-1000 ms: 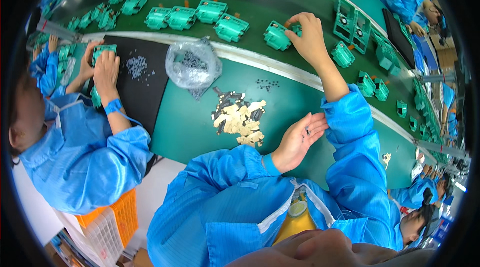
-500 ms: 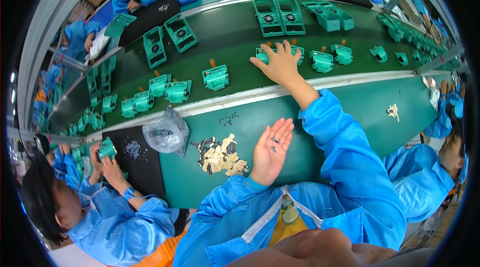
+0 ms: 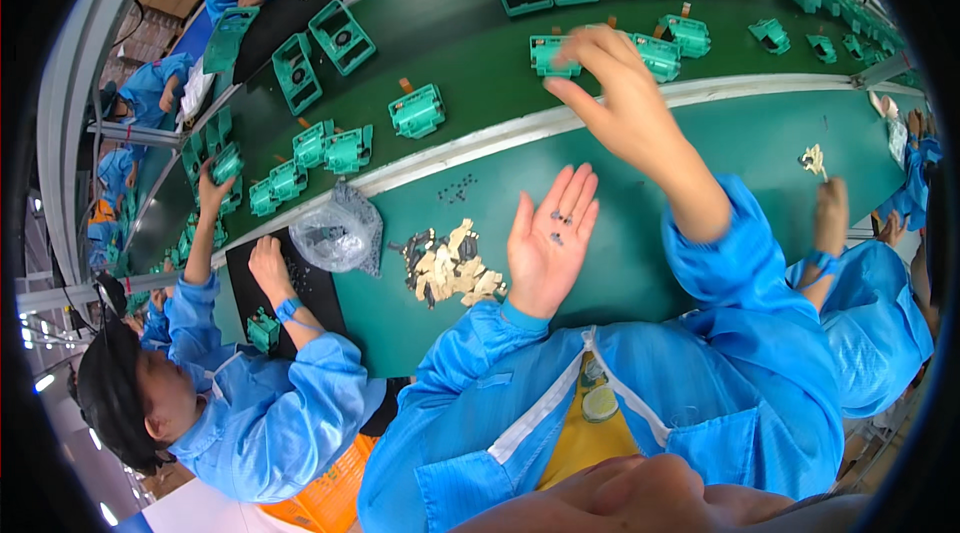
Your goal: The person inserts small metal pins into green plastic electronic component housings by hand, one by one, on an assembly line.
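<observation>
My left hand (image 3: pixel 552 251) is held palm up over the green bench, fingers stretched out. Several tiny dark parts (image 3: pixel 557 237) rest loose on its palm and finger bases. Somewhat motion-blurred, my right hand (image 3: pixel 622 91) is raised at the near edge of the line, its thumb and fingers apart and nothing visible between them. Behind its fingertips stands a green plastic housing (image 3: pixel 548 56) with a cylindrical body; I cannot tell whether they touch. Another such housing (image 3: pixel 657 57), partly hidden by the hand, sits just to its right.
A pile of cream and black small pieces (image 3: pixel 452 271) lies left of my left hand, near scattered black bits (image 3: pixel 458 189) and a clear plastic bag (image 3: pixel 340 231). A metal rail (image 3: pixel 450 169) borders the line. Co-workers sit on both sides; one's hand (image 3: pixel 215 188) grips a green housing.
My right hand has drawn back from over the housings toward me. My left hand remains palm up with the parts. The left co-worker's arm now reaches to the line.
</observation>
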Demonstrator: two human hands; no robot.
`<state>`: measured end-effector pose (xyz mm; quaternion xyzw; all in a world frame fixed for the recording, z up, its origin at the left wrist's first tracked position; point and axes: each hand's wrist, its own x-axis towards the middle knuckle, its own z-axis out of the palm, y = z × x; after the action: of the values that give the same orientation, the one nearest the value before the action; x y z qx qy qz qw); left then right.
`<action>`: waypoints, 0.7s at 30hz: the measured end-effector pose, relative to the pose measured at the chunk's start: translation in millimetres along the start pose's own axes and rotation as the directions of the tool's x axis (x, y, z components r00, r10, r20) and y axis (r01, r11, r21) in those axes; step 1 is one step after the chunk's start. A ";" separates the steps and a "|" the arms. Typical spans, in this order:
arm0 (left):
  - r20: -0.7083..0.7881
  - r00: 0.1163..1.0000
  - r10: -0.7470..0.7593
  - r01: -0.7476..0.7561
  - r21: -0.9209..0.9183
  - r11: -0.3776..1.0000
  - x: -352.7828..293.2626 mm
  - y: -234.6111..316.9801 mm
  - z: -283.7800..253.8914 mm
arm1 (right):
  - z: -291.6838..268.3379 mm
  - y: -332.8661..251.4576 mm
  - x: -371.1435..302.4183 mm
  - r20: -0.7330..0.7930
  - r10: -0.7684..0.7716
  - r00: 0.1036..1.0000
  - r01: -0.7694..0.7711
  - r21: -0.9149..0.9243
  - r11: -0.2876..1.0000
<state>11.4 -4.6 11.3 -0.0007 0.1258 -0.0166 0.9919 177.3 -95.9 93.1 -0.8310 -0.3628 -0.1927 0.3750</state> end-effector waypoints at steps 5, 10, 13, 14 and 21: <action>-0.011 0.999 -0.047 0.047 0.003 0.999 -3.3 -3.0 7.5 | -33.9 -36.0 -73.8 0.538 0.184 0.823 -0.451 0.422 0.786; 0.090 0.988 -0.122 0.117 0.061 0.991 -3.4 -6.7 1.5 | -30.5 -24.8 -109.4 0.452 0.205 0.868 -0.365 0.302 0.881; 0.114 0.984 -0.137 0.130 0.060 0.990 -2.8 -7.4 -1.1 | -26.9 -24.6 -116.3 0.410 0.165 0.897 -0.290 0.263 0.920; 0.105 0.985 -0.140 0.134 0.061 0.989 -2.6 -8.3 -0.5 | -25.9 -24.6 -117.4 0.399 0.172 0.901 -0.283 0.239 0.929; 0.060 0.992 -0.111 0.100 0.160 0.982 -1.1 -10.6 5.7 | -19.6 -25.5 -117.4 0.377 0.064 0.924 -0.131 0.155 0.979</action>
<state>11.3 -15.2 17.2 0.0699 0.0899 -0.0790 0.9904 79.5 -153.1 48.5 -0.8327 -0.4007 0.0196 0.3816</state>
